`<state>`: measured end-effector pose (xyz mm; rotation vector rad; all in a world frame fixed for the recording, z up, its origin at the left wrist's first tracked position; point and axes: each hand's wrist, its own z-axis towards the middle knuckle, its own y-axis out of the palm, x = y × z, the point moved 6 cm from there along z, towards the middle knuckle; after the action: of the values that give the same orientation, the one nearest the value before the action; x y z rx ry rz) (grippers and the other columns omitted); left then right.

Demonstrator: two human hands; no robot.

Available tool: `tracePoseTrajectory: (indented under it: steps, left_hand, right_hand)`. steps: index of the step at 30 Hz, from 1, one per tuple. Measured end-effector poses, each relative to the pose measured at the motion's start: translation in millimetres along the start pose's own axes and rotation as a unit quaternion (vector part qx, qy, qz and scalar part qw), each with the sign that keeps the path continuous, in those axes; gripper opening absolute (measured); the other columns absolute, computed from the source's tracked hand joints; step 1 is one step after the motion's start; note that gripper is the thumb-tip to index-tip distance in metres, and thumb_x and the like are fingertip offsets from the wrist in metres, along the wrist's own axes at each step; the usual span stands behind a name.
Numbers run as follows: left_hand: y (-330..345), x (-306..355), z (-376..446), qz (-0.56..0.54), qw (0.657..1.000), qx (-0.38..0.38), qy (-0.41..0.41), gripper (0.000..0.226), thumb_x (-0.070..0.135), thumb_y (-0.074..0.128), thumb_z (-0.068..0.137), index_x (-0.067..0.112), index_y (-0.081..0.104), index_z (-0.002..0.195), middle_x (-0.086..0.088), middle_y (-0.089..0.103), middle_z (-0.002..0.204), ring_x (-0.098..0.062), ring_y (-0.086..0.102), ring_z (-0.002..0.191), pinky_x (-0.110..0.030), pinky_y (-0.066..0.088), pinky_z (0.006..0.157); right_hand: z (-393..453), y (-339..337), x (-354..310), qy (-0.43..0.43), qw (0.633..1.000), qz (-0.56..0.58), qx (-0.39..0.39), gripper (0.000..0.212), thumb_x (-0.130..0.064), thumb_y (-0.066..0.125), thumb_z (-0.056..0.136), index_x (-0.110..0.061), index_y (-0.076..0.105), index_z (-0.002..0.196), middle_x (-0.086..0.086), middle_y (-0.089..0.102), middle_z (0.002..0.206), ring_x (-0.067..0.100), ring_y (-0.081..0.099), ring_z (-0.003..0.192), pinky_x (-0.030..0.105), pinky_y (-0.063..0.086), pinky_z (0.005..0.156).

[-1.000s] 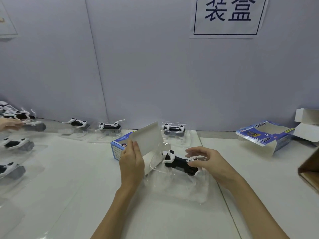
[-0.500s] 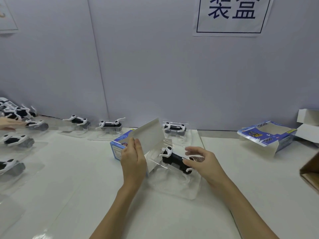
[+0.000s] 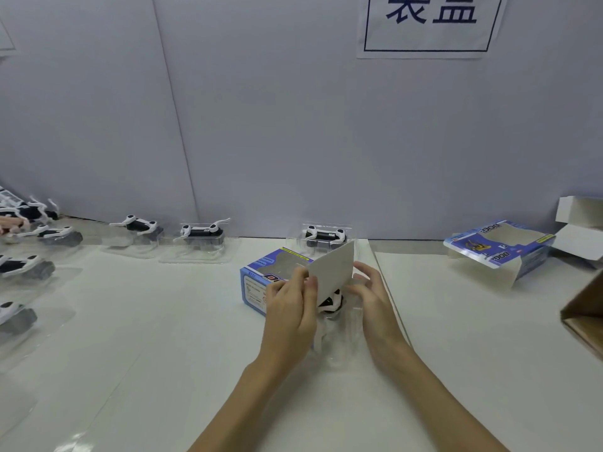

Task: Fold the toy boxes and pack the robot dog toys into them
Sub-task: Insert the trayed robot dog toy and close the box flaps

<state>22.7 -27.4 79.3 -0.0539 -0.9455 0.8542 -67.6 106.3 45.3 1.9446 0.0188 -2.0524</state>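
A blue toy box (image 3: pixel 257 282) lies on the white table, its white end flap (image 3: pixel 334 270) raised. My left hand (image 3: pixel 290 318) pinches that flap by its lower edge. A black and white robot dog (image 3: pixel 331 305) in a clear plastic tray (image 3: pixel 349 340) sits between my hands, its front end under the flap at the box opening. My right hand (image 3: pixel 375 305) curls round the tray's right side. Most of the dog is hidden behind my left hand and the flap.
Several more robot dogs (image 3: pixel 202 231) in clear trays line the back wall and the table's left side. Another dog (image 3: pixel 324 236) stands just behind the box. A second blue box (image 3: pixel 499 244) lies at the right, with white cartons (image 3: pixel 580 230) and a brown carton (image 3: pixel 584 308) beyond.
My right hand has turned the tray and pushed the dog toward the box opening. The dog went from lying sideways in plain view to mostly hidden under the flap. The camera view shifted down.
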Motion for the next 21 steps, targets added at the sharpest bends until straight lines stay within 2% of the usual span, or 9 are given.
tracePoseTrajectory:
  steps: [3, 5, 8, 11, 13, 15, 18, 19, 21]
  left_hand:
    - [3.4, 0.3, -1.2, 0.007, 0.997, -0.068, 0.034, 0.022, 0.053, 0.048, 0.102, 0.036, 0.054, 0.113, 0.033, 0.07, 0.105, -0.001, 0.051, 0.119, -0.032, 0.032, 0.102]
    - [8.4, 1.8, -4.0, 0.054, 0.988, -0.119, 0.083, 0.041, 0.061, 0.06, 0.093, 0.037, 0.054, 0.126, 0.032, 0.066, 0.124, -0.003, 0.048, 0.129, -0.032, 0.026, 0.107]
    - [16.2, -0.3, -6.4, 0.106, 0.976, -0.145, 0.124, 0.056, 0.054, 0.069, 0.086, 0.036, 0.053, 0.136, 0.029, 0.056, 0.134, 0.001, 0.035, 0.136, -0.035, 0.02, 0.113]
    - [19.8, -3.2, -6.0, 0.104, 0.977, -0.14, 0.125, 0.053, 0.038, 0.066, 0.088, 0.029, 0.053, 0.139, 0.024, 0.053, 0.14, 0.003, 0.032, 0.139, -0.035, 0.015, 0.116]
    - [19.0, -5.7, -3.8, 0.092, 0.981, -0.134, 0.11, 0.051, 0.025, 0.062, 0.088, 0.026, 0.054, 0.138, 0.023, 0.052, 0.139, 0.009, 0.03, 0.137, -0.03, 0.015, 0.115]
    - [17.5, -10.7, -0.5, 0.083, 0.985, -0.129, 0.078, 0.054, 0.012, 0.06, 0.087, 0.027, 0.053, 0.138, 0.02, 0.054, 0.136, 0.006, 0.031, 0.133, -0.025, 0.018, 0.112]
    - [17.9, -18.3, 1.8, 0.094, 0.985, -0.143, 0.033, 0.057, 0.009, 0.049, 0.086, 0.029, 0.05, 0.14, 0.013, 0.056, 0.137, -0.017, 0.04, 0.132, -0.009, 0.013, 0.106]
    - [18.2, -18.7, 2.2, 0.097, 0.984, -0.146, 0.033, 0.059, 0.01, 0.044, 0.084, 0.028, 0.05, 0.14, 0.012, 0.056, 0.137, -0.02, 0.041, 0.131, -0.006, 0.012, 0.105]
    - [17.2, -17.8, 1.9, 0.091, 0.984, -0.146, 0.04, 0.062, 0.008, 0.038, 0.08, 0.026, 0.052, 0.138, 0.011, 0.056, 0.137, -0.022, 0.041, 0.131, -0.006, 0.013, 0.105]
  right_hand:
    - [3.6, -4.1, -0.2, 0.006, 1.0, 0.014, 0.007, 0.034, -0.021, 0.058, 0.097, -0.026, 0.057, 0.131, 0.004, 0.068, 0.123, 0.023, 0.068, 0.107, 0.029, 0.054, 0.082]
    - [4.9, -7.1, -2.8, 0.014, 0.999, 0.041, 0.014, 0.044, -0.033, 0.057, 0.093, -0.02, 0.054, 0.135, 0.012, 0.066, 0.131, 0.032, 0.065, 0.116, 0.044, 0.054, 0.099]
    - [6.2, -13.8, -7.3, 0.012, 1.0, -0.001, 0.017, 0.06, -0.037, 0.053, 0.078, -0.017, 0.057, 0.134, 0.015, 0.068, 0.13, 0.037, 0.066, 0.12, 0.055, 0.049, 0.109]
    - [9.6, -17.7, -5.2, 0.018, 1.0, -0.013, 0.006, 0.049, -0.031, 0.057, 0.086, -0.011, 0.059, 0.13, 0.019, 0.072, 0.123, 0.042, 0.067, 0.116, 0.057, 0.051, 0.105]
    - [13.7, -21.1, -4.0, 0.014, 1.0, -0.021, 0.004, 0.04, -0.025, 0.06, 0.089, -0.009, 0.064, 0.125, 0.016, 0.075, 0.115, 0.037, 0.071, 0.107, 0.05, 0.057, 0.097]
    - [15.1, -19.6, -6.0, -0.014, 0.995, -0.089, -0.05, 0.041, -0.018, 0.062, 0.08, -0.014, 0.069, 0.119, 0.006, 0.079, 0.11, 0.021, 0.073, 0.099, 0.031, 0.06, 0.084]
    - [12.3, -6.5, 9.5, -0.056, 0.954, -0.253, -0.152, 0.047, 0.004, 0.061, 0.09, -0.017, 0.066, 0.131, -0.001, 0.074, 0.124, 0.015, 0.07, 0.113, 0.031, 0.057, 0.094]
    - [12.9, -5.3, 15.0, -0.059, 0.939, -0.309, -0.137, 0.045, 0.001, 0.061, 0.093, -0.018, 0.064, 0.134, -0.002, 0.073, 0.126, 0.015, 0.069, 0.113, 0.029, 0.056, 0.094]
    - [13.8, -7.7, 17.4, -0.079, 0.923, -0.373, -0.05, 0.034, -0.009, 0.066, 0.095, -0.018, 0.067, 0.127, -0.004, 0.074, 0.112, 0.013, 0.068, 0.095, 0.01, 0.05, 0.074]
